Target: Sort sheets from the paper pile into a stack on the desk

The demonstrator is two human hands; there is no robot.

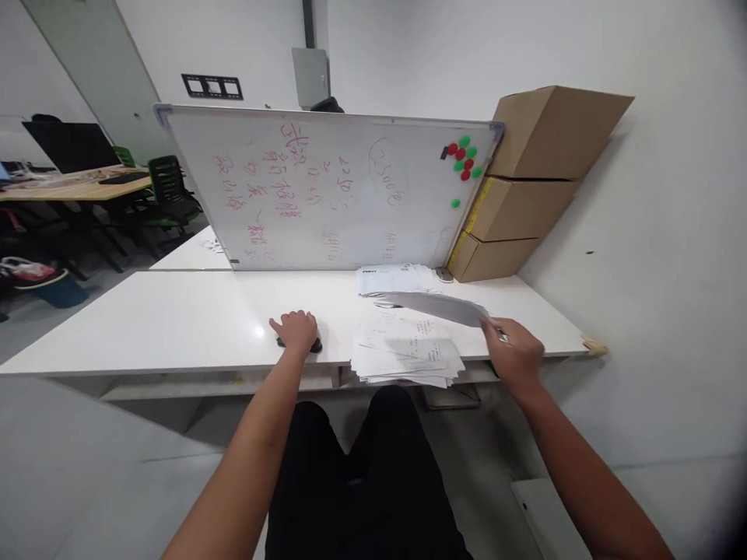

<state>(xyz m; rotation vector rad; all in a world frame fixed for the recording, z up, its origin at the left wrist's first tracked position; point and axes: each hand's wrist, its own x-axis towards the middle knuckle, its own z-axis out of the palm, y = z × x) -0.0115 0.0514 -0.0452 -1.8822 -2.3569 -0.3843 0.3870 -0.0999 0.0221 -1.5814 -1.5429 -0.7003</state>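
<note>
The right hand has its grip closed on the near right end of a sheet of paper, lifted just above the paper stack; its long axis runs left and away toward the whiteboard. The left hand covers a small dark object on the tabletop.

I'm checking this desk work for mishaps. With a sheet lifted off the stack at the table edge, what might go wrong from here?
The paper stack overhangs the table front edge, so a nudge from the right hand might spill sheets to the floor. The lifted sheet, held at one end only, may bend or slip. The left hand rests on a dark object near the edge, which may get pushed off.
</note>
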